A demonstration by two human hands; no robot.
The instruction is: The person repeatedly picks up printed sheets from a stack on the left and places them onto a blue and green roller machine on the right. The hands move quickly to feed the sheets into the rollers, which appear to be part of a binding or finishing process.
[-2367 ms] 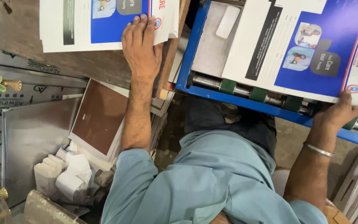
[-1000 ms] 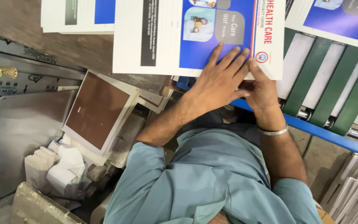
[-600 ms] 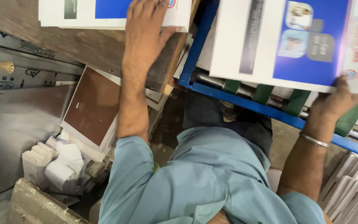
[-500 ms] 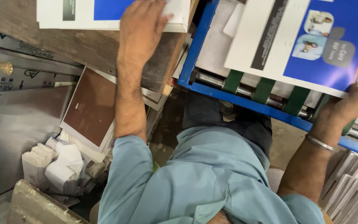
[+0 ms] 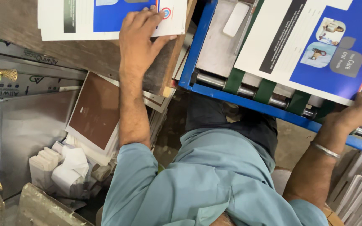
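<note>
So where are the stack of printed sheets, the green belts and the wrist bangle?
stack of printed sheets [image 5: 84, 21], head view, white margin of the top sheet.
green belts [image 5: 265, 90], head view, middle belt over the roller.
wrist bangle [image 5: 325, 150], head view, the metal band.

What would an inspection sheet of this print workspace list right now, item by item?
Surface: worn wooden board at left; blue-framed machine bed with metal rollers and green belts at right.
Job's things: stack of printed sheets on the board; one printed sheet lying on the machine.
Clutter: brown-covered pad, bundles of white paper, metal sheet.
Hands: left hand flat on the stack; right hand, with a bangle at the wrist, grips the machine sheet's near edge.
Cables: nothing seen.
Surroundings: card stacks at lower right.
</note>
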